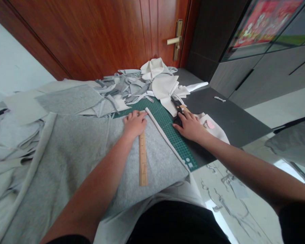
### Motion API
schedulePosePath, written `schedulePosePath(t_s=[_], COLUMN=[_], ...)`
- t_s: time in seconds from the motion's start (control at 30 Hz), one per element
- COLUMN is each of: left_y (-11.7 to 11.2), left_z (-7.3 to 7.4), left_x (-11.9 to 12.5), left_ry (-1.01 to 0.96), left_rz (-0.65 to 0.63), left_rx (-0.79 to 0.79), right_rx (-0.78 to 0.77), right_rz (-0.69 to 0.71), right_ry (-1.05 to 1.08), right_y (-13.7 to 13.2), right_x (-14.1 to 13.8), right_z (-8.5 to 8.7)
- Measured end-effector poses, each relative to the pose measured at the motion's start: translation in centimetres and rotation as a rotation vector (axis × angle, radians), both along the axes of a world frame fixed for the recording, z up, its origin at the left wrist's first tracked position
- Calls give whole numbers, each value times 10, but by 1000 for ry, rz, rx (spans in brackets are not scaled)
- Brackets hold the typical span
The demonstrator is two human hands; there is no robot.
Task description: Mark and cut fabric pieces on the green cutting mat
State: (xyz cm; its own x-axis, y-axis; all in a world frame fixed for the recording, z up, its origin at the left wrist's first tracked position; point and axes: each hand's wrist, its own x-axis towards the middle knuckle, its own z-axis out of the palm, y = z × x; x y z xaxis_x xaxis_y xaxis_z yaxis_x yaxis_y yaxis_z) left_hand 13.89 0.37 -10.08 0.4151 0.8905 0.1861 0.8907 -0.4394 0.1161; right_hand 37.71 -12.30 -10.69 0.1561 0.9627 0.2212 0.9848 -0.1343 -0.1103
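Note:
A large grey cloth [78,149] with a pale rolled edge covers the front of the table. My left hand [135,124] lies on it near its far edge, fingers spread, over the top end of a wooden ruler [142,159]. To the right, my right hand [190,127] rests with fingers apart over the black handles of scissors [177,120], partly hiding them. A short tan piece [185,108] sticks out beyond those fingers. Beneath the cloth's right side shows a green cutting mat [165,117]. A small pink piece [209,124] lies by my right wrist.
Grey and white fabric scraps [132,84] are heaped along the back against a wooden door [104,37]. More folded cloth [5,152] is stacked at left. A small white twisted bit [220,99] sits on the dark tabletop [234,115]. Cabinets [264,71] stand at right.

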Motion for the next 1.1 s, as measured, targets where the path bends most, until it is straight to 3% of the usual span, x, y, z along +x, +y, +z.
schedulePosePath(t_s=[0.1,0.27,0.57,0.7,0.83,0.97,1.03,1.1], left_y=[0,1,2,5,6,4,3,3], left_z=[-1,0,-1,-2,-3,-2,-2,-1], left_x=[0,0,0,0,-1,-1,-1,-1], left_ry=[-16,-19,6,11,7,-3,-3,-4], left_rz=[-7,-3,-2,-9,-7,3,2,-1], left_rx=[-2,-14,-5,-4,6,-3,-6,-8], right_rx=[-16,-43,-35,-90,-157,-1,115,105], right_rz=[97,333,436,400,328,197,-35,-267], right_ry=[21,163,210,206,254,211,108,12], right_y=[-31,-75,-75,-79,-82,-83,-86,-91], right_x=[-8,-55,-136,-152,-127,-55,-11,28], right_z=[4,1,4,8,14,13,7,-4])
